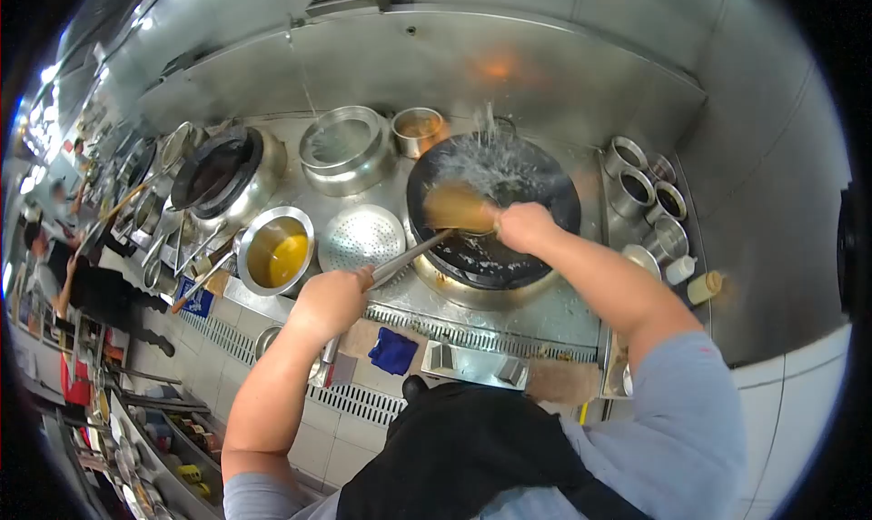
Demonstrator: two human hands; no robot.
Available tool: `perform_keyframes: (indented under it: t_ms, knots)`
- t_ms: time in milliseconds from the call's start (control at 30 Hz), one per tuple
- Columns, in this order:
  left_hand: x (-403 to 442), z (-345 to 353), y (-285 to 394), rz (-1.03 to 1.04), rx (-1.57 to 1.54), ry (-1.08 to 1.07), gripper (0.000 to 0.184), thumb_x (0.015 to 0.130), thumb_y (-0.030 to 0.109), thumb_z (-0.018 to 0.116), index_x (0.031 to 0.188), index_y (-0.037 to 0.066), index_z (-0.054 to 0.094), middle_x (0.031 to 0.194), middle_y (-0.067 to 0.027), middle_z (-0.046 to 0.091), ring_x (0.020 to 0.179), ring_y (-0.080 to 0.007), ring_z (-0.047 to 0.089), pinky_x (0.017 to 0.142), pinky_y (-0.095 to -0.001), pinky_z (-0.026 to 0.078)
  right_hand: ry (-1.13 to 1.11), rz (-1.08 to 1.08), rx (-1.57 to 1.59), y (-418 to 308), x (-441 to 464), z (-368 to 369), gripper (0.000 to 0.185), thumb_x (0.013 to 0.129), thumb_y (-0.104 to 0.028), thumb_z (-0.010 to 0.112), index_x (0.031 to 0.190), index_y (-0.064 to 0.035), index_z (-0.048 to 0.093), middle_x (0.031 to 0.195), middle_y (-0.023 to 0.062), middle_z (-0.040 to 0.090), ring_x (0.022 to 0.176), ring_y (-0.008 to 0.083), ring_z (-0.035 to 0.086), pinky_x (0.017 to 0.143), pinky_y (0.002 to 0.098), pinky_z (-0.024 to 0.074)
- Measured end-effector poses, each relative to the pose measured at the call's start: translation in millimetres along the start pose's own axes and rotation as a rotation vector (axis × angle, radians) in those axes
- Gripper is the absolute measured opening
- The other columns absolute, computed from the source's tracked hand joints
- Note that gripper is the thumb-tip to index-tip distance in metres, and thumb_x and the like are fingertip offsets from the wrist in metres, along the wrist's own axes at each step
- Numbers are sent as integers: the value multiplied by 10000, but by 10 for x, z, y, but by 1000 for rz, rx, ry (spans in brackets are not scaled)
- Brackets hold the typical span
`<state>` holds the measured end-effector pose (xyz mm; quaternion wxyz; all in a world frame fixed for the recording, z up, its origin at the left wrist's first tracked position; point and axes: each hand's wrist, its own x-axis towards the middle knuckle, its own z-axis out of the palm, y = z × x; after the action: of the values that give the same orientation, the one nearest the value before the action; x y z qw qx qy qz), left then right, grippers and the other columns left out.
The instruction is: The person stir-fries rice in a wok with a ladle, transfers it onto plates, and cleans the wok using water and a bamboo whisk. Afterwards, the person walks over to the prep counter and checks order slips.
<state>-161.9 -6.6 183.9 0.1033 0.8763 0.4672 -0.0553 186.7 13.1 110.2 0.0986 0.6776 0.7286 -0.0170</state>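
My left hand (331,304) is closed around a long metal handle (404,260) that slants up over the near left rim of a black wok (554,193). Whether this handle belongs to the wok or to a separate tool, I cannot tell. In my right hand (525,227) is a tan wok brush (457,207), smeared by motion, held inside the wok. Water (486,164) splashes up from the wok's far side. A perforated metal strainer (361,238) lies left of the wok, close to my left hand.
A steel pot with yellow liquid (277,255) stands left of the strainer. Behind are a larger lidded-looking pot (345,152) and a small pot (418,129). Another dark wok (218,170) sits further left. Steel canisters (629,191) and bottles (704,287) line the right. People (100,293) stand far left.
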Motion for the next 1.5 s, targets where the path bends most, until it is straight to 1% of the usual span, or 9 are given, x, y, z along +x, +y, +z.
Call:
perform_keyframes:
  t_ms: [400, 500, 533, 567, 633, 833, 1233, 1333, 1500]
  knots:
    - [61, 115, 0, 57, -78, 44, 416, 852, 169, 537, 1260, 90, 555, 923, -190, 663, 806, -357, 639, 721, -445, 507, -32, 136, -57, 223, 207, -261, 414, 979, -285, 371, 1219, 3, 545, 983, 114, 689, 860, 336, 666, 737, 450, 523]
    - [7, 234, 149, 79, 136, 80, 404, 879, 135, 494, 1276, 76, 539, 885, -179, 664, 758, -347, 646, 680, -430, 516, -90, -135, 174, 184, 111, 254, 496, 901, -375, 499, 1369, -214, 458, 1056, 176, 653, 796, 308, 668, 702, 419, 539]
    - [-56, 220, 199, 79, 187, 105, 418, 874, 116, 486, 1287, 71, 529, 865, -163, 660, 732, -325, 652, 653, -411, 523, -497, 248, 620, -11, -253, -549, 668, 787, -334, 633, 1411, -335, 395, 1041, 199, 636, 814, 301, 668, 718, 358, 542]
    - [-124, 238, 240, 78, 238, 124, 432, 869, 97, 478, 1298, 67, 519, 845, -148, 656, 705, -302, 658, 627, -392, 530, -206, -92, 35, 290, -58, -243, 536, 858, -280, 551, 1383, -301, 440, 998, 153, 662, 791, 254, 676, 669, 373, 543]
    - [-139, 332, 357, 69, 329, 118, 457, 842, 77, 484, 1297, 54, 516, 855, -146, 647, 702, -286, 663, 610, -374, 537, -122, 57, -196, 556, 28, -102, 525, 870, -259, 518, 1388, -288, 434, 963, 123, 680, 817, 264, 677, 682, 394, 541]
    - [-152, 196, 309, 133, 442, 108, 493, 813, 61, 499, 1306, 37, 506, 857, -143, 637, 671, -267, 668, 574, -350, 544, -219, -61, -344, 601, -37, -117, 371, 924, -243, 455, 1284, -266, 545, 969, 102, 680, 847, 273, 672, 703, 411, 532]
    - [-12, 110, 260, 104, 289, 151, 385, 853, 83, 479, 1226, 71, 573, 814, -152, 656, 713, -294, 660, 596, -400, 519, 249, 241, -200, 119, -68, -365, 446, 906, -126, 420, 1350, -141, 468, 982, 148, 663, 870, 272, 664, 683, 410, 540]
    - [-39, 84, 285, 86, 234, 131, 357, 874, 120, 485, 1215, 77, 581, 824, -166, 661, 748, -315, 656, 645, -419, 516, -55, -145, -34, 38, -116, -142, 464, 909, -129, 429, 1366, -199, 456, 1014, 130, 667, 895, 296, 665, 667, 408, 550]
    - [-23, 139, 124, 0, 6, 64, 366, 873, 220, 553, 1216, 97, 579, 901, -164, 671, 819, -339, 645, 718, -445, 501, -15, 265, 25, 217, 216, -29, 454, 907, -223, 452, 1361, -239, 462, 1021, 127, 674, 923, 304, 664, 759, 407, 531]
